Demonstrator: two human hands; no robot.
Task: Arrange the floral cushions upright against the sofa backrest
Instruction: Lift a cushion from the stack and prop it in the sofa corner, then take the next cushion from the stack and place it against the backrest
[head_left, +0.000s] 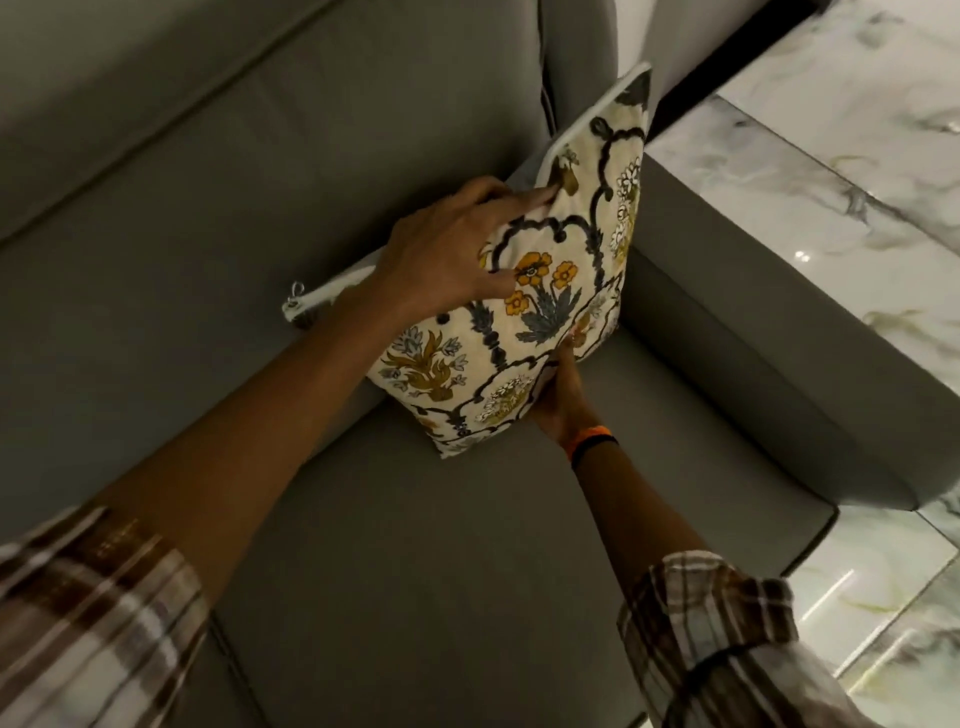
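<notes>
Tilted floral cushion (550, 291) sat btwn the hands, left hand (447, 249) gripping its top edge, right hand (563, 395) clasping its lower edge; released early, it looked liable to slump fwd off the backrest (260, 130) beyond them.

Floral cushion (545, 291): one in plain view. White piped edge (322, 296) with zip pull behind it: one; cannot tell whether it is a second cushion. Hands: two, left hand (447, 249), right hand (561, 395). Plaid sleeves (78, 597): two. Wristbands (592, 439), right wrist: two, orange and black. Sofa (415, 571): one. Armrest (753, 364): one.
</notes>
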